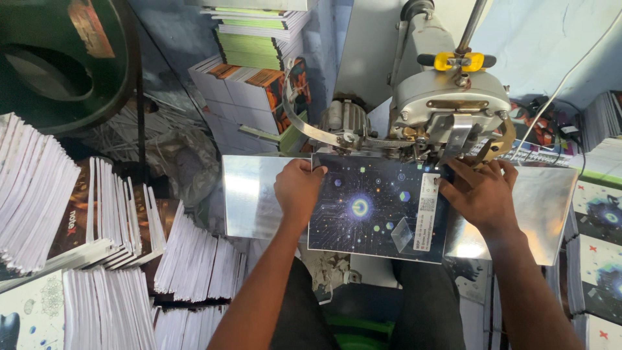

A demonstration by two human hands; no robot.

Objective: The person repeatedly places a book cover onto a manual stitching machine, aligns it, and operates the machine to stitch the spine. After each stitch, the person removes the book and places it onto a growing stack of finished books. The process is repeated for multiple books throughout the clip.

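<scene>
A dark notebook (372, 210) with a glowing circuit pattern on its cover lies flat on the shiny metal plate (249, 194) of a grey stitching machine (447, 104). My left hand (298, 191) grips the notebook's left edge near the top corner. On the right edge, just under the machine head, my right hand (479, 194) presses down, covering part of a white label. The notebook's far edge sits under the machine's head.
Piles of folded white booklets (97, 259) fill the left side. More dark-covered notebooks (596, 246) are stacked at the right. Green and orange book stacks (256, 58) stand behind the machine. A large dark wheel (58, 58) is at top left. My legs (363, 311) are below the plate.
</scene>
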